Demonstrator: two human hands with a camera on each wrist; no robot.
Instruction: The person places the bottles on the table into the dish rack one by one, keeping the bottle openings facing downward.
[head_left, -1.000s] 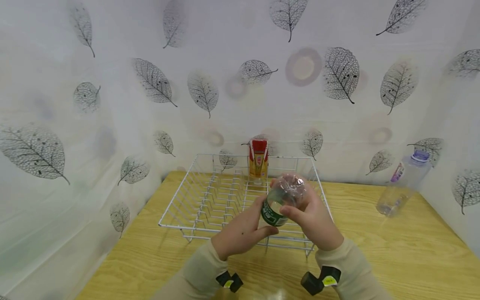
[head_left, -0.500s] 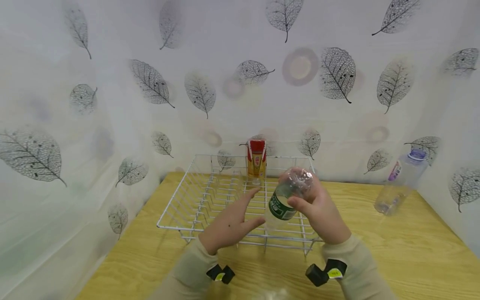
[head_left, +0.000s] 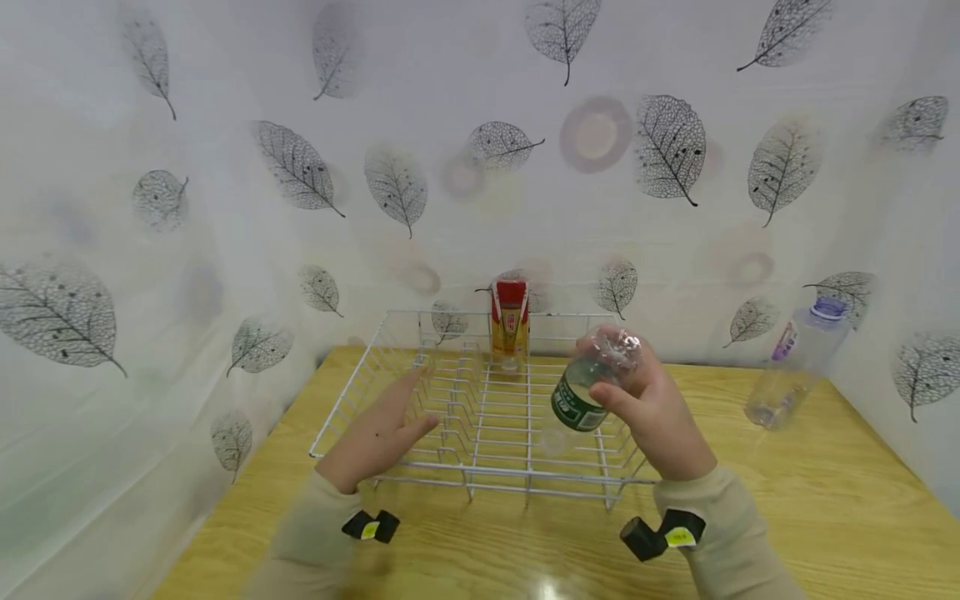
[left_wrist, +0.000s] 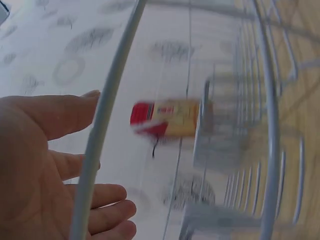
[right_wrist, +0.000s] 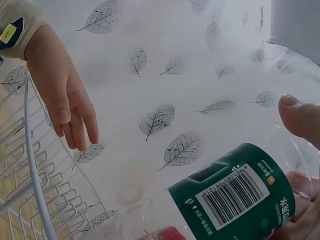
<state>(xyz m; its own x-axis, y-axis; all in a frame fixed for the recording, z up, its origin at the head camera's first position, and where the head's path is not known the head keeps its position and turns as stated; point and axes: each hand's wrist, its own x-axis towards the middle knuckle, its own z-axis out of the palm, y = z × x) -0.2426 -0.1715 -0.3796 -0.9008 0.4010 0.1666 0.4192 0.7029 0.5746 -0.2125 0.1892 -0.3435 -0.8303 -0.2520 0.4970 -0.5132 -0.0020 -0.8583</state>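
Observation:
My right hand (head_left: 656, 417) grips a clear plastic bottle (head_left: 577, 400) with a green label near its shiny base. The bottle is tilted upside down, its neck end pointing down and left over the white wire dish rack (head_left: 525, 475). In the right wrist view the green label (right_wrist: 235, 195) shows a barcode, with my thumb (right_wrist: 300, 115) along the bottle. My left hand (head_left: 378, 437) is empty, fingers extended, over the rack's left front part. The left wrist view has that hand (left_wrist: 35, 165) behind a rack wire. At the rack's back stands a red and yellow container (head_left: 510, 321).
A clear bottle (head_left: 798, 362) with a purple neck and no visible cap stands on the wood-grain table (head_left: 750, 517) to the right of the rack. White leaf-patterned sheeting (head_left: 450, 83) encloses the back and sides.
My left hand has let go of the green-labelled bottle and moved left over the rack. My right hand has carried the bottle slightly to the right.

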